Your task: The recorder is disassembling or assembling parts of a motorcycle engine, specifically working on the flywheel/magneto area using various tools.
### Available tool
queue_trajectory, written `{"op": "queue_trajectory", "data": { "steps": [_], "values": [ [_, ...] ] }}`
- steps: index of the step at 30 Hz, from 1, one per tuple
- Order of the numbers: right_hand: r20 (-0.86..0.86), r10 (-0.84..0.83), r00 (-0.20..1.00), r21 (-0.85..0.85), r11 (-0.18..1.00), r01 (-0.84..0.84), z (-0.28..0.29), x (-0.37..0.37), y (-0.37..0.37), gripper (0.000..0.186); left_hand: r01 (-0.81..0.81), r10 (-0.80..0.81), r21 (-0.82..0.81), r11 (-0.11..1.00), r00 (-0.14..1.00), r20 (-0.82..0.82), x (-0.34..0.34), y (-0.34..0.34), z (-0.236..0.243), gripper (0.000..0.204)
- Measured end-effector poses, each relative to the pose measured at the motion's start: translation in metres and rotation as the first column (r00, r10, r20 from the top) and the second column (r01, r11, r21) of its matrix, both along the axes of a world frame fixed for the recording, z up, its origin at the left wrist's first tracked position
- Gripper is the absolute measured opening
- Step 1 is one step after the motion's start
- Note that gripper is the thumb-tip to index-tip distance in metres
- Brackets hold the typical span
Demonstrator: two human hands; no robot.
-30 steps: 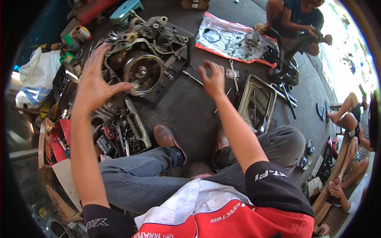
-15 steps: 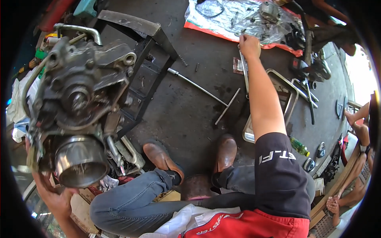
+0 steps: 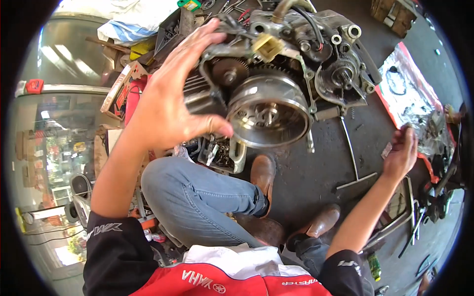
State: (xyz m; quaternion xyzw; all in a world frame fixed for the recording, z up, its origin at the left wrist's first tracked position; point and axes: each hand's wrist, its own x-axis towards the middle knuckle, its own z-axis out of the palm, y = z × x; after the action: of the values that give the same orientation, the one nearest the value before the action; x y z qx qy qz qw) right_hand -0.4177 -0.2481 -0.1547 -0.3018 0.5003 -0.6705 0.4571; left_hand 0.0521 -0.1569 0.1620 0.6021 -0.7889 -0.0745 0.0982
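A greasy metal engine block (image 3: 291, 47) fills the upper middle, with a shiny round flywheel rotor (image 3: 269, 116) facing me and gears behind its rim. My left hand (image 3: 173, 93) is at the engine's left side. Its fingers stretch up along the casing and the thumb points toward the rotor; whether the fingertips touch is unclear. A pale yellow connector (image 3: 268, 47) sits on the engine near those fingertips. At the right, my right hand (image 3: 402, 153) is closed, with something small and dark at its fingertips. It is beside the plastic sheet (image 3: 395, 64).
A long T-handle wrench (image 3: 349, 148) lies on the dark floor below the engine. Metal parts rest on the sheet. A metal tray (image 3: 395, 212) and a green bottle (image 3: 374, 266) are at lower right. A glass display case (image 3: 54, 153) stands at left.
The view has swung left, so engine and sheet appear farther right. My left hand has come from beneath the engine to its upper left side. My right hand now appears nearer to me, beside the sheet.
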Motion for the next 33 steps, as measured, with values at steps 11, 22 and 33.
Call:
{"op": "queue_trajectory", "data": {
  "steps": [11,22,33],
  "values": [
    [-0.643,0.346,0.684,0.034,0.905,-0.425,0.220,0.245,0.119,0.016,0.110,-0.123,-0.248,0.962,0.992,-0.038,0.018,-0.003,-0.033,0.124],
    [-0.794,0.031,0.607,-0.171,0.947,-0.272,0.203,0.260,0.123,0.017,0.077,-0.095,-0.239,0.968,0.993,-0.067,0.017,-0.003,-0.041,0.124],
    [-0.748,-0.126,0.652,-0.234,0.969,-0.081,0.146,0.193,0.122,0.009,0.130,-0.152,-0.240,0.962,0.986,-0.075,0.012,0.000,-0.024,0.111]
  ]
}}
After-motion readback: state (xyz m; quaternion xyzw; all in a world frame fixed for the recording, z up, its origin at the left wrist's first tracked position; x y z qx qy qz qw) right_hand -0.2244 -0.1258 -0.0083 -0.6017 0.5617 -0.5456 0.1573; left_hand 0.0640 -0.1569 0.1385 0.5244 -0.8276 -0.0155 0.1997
